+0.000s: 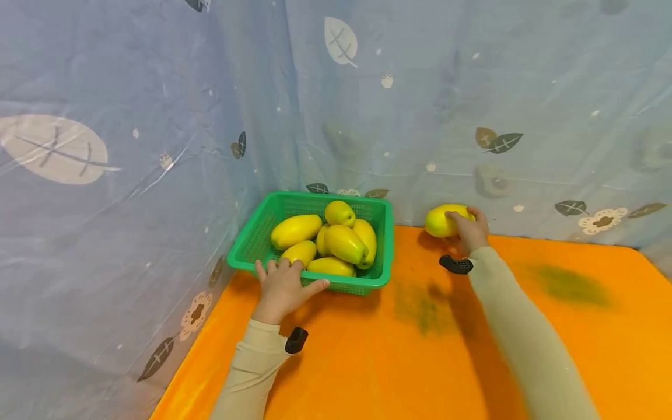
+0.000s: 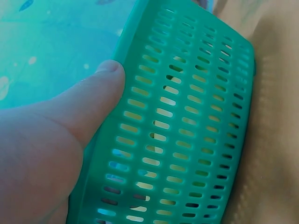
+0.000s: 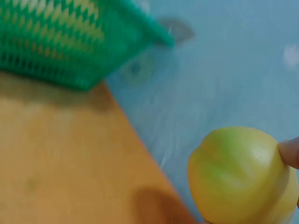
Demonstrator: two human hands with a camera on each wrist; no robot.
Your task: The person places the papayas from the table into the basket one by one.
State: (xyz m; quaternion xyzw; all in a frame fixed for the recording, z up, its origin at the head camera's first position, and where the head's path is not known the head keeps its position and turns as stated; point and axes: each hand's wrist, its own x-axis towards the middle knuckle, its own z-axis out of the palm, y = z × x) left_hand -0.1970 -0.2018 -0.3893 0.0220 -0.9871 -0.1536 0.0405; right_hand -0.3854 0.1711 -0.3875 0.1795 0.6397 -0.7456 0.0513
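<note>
In the head view, my right hand holds a yellow papaya beside the back curtain, above the far edge of the table. Its end shows greenish and faintly ridged in the right wrist view, where a fingertip presses its side. A green plastic basket stands to the left, with several yellow papayas piled inside. My left hand rests on the basket's near rim, its fingers spread over the edge. Against the rim lies the thumb, seen in the left wrist view beside the slotted wall.
An orange cloth covers the table, with dark greenish patches on it. Blue-grey curtains with leaf prints close off the back and left sides. The basket sits near the back left corner.
</note>
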